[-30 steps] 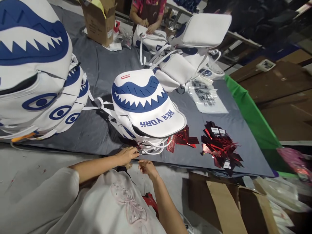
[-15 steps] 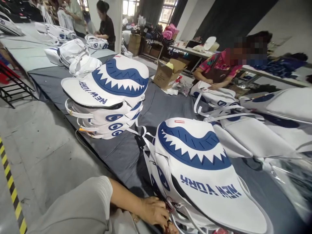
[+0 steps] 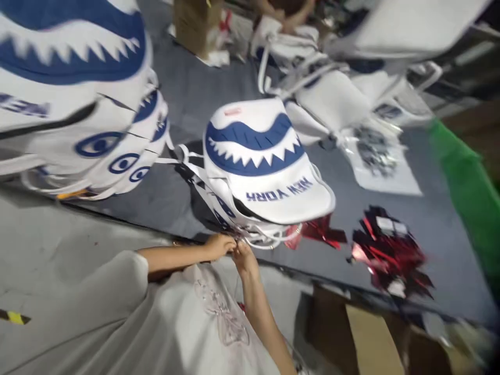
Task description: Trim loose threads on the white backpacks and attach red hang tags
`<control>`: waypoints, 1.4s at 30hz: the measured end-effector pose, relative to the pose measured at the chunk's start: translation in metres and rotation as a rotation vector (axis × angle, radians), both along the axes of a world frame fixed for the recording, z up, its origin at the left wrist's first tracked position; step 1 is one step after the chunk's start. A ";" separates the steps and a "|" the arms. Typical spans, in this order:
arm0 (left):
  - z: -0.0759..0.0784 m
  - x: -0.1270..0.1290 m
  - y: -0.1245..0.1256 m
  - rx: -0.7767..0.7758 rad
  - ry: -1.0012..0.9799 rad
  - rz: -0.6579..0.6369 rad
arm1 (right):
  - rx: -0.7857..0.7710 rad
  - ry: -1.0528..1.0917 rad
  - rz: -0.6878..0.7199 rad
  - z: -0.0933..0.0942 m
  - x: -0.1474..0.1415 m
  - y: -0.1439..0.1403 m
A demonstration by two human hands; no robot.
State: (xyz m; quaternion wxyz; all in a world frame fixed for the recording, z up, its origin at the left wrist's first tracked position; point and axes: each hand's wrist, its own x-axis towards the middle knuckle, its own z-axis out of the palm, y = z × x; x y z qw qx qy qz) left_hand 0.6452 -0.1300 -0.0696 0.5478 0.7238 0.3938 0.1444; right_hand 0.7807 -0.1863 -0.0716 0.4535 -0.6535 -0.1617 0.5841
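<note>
My left hand (image 3: 221, 246) and my right hand (image 3: 242, 254) meet at the table's near edge, fingertips pinched together. What they hold is too small and blurred to name. Just beyond them lies a white backpack (image 3: 260, 164) with a blue toothed mouth and NEW YORK lettering on its flap; at least one more bag shows beneath it. White handle loops (image 3: 269, 240) hang at its near side, close to my right hand. To the left, similar backpacks (image 3: 89, 112) with blue eyes are piled up, straps trailing toward the bag before me.
Red shiny packets (image 3: 386, 255) lie on the grey-covered table (image 3: 320, 276) at right. Behind them are a clear plastic bag (image 3: 380, 156) and more white bags (image 3: 332, 94). A co-worker's hands (image 3: 291, 23) are at the far side, near a cardboard box (image 3: 197, 26). Green material (image 3: 464, 192) borders the right.
My view has swung down and to the right, bringing both forearms and the red packets into sight. My hands stay together beside the backpack's near side.
</note>
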 end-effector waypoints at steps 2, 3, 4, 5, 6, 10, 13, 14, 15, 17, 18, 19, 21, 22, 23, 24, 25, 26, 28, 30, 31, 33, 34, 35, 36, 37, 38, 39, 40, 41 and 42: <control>-0.005 0.007 -0.001 -0.009 0.047 -0.023 | -0.002 0.019 -0.133 -0.014 0.002 -0.002; -0.005 0.008 0.000 -0.004 0.068 -0.029 | 0.005 0.029 -0.181 -0.019 0.002 -0.003; -0.005 0.009 0.002 0.004 0.086 -0.031 | 0.015 0.035 -0.210 -0.023 0.001 -0.004; -0.003 0.008 0.004 0.014 0.103 -0.033 | 0.027 0.038 -0.228 -0.025 0.000 -0.005; -0.002 0.007 0.005 0.023 0.118 -0.033 | 0.038 0.038 -0.240 -0.026 -0.002 -0.005; 0.004 0.006 0.009 0.041 0.176 -0.037 | 0.066 0.019 -0.260 -0.027 -0.008 -0.006; 0.004 0.009 0.009 0.036 0.225 -0.038 | 0.095 -0.024 -0.269 -0.027 -0.009 -0.006; 0.003 0.010 0.009 0.035 0.247 -0.033 | 0.111 -0.045 -0.270 -0.026 -0.010 -0.006; 0.002 0.011 0.009 0.036 0.270 -0.026 | 0.129 -0.069 -0.270 -0.026 -0.011 -0.006; 0.001 0.014 0.010 0.048 0.316 -0.012 | 0.164 -0.120 -0.265 -0.024 -0.012 -0.006; 0.001 0.014 0.010 0.057 0.335 -0.007 | 0.178 -0.142 -0.264 -0.023 -0.013 -0.006; 0.002 0.015 0.010 0.066 0.350 -0.006 | 0.189 -0.161 -0.263 -0.022 -0.014 -0.006; 0.002 0.016 0.010 0.081 0.369 -0.010 | 0.202 -0.187 -0.267 -0.023 -0.016 -0.006; 0.003 0.016 0.010 0.087 0.378 -0.015 | 0.206 -0.193 -0.270 -0.024 -0.017 -0.005; 0.003 0.017 0.010 0.092 0.389 -0.018 | 0.209 -0.198 -0.273 -0.026 -0.017 -0.005; 0.003 0.017 0.010 0.098 0.404 -0.017 | 0.209 -0.200 -0.277 -0.027 -0.017 -0.004; 0.003 0.018 0.010 0.103 0.424 -0.010 | 0.208 -0.202 -0.281 -0.029 -0.017 -0.003; 0.003 0.019 0.010 0.105 0.446 0.002 | 0.206 -0.202 -0.285 -0.031 -0.017 -0.002; 0.003 0.020 0.010 0.105 0.472 0.024 | 0.203 -0.195 -0.293 -0.034 -0.016 -0.001; 0.003 0.019 0.012 0.088 0.461 0.013 | 0.202 -0.179 -0.294 -0.036 -0.016 0.000; 0.004 0.018 0.012 0.075 0.445 -0.004 | 0.202 -0.169 -0.293 -0.037 -0.016 0.000; 0.004 0.016 0.014 0.044 0.417 -0.038 | 0.200 -0.150 -0.295 -0.038 -0.017 0.001; 0.004 0.015 0.015 0.034 0.411 -0.044 | 0.199 -0.144 -0.299 -0.038 -0.018 0.001; 0.004 0.015 0.015 0.032 0.412 -0.040 | 0.199 -0.141 -0.305 -0.038 -0.019 0.001; 0.005 0.014 0.015 0.041 0.417 -0.026 | 0.201 -0.140 -0.313 -0.037 -0.020 0.002; 0.005 0.014 0.015 0.056 0.423 -0.008 | 0.206 -0.143 -0.322 -0.037 -0.021 0.002; 0.006 0.014 0.015 0.074 0.428 0.008 | 0.213 -0.147 -0.331 -0.037 -0.022 0.003; 0.006 0.014 0.015 0.089 0.428 0.018 | 0.221 -0.151 -0.340 -0.036 -0.023 0.004; 0.007 0.014 0.015 0.098 0.422 0.014 | 0.229 -0.155 -0.347 -0.036 -0.024 0.006; 0.007 0.014 0.015 0.098 0.415 -0.001 | 0.234 -0.157 -0.353 -0.036 -0.025 0.007; 0.006 0.014 0.015 0.093 0.411 -0.021 | 0.234 -0.158 -0.357 -0.036 -0.026 0.008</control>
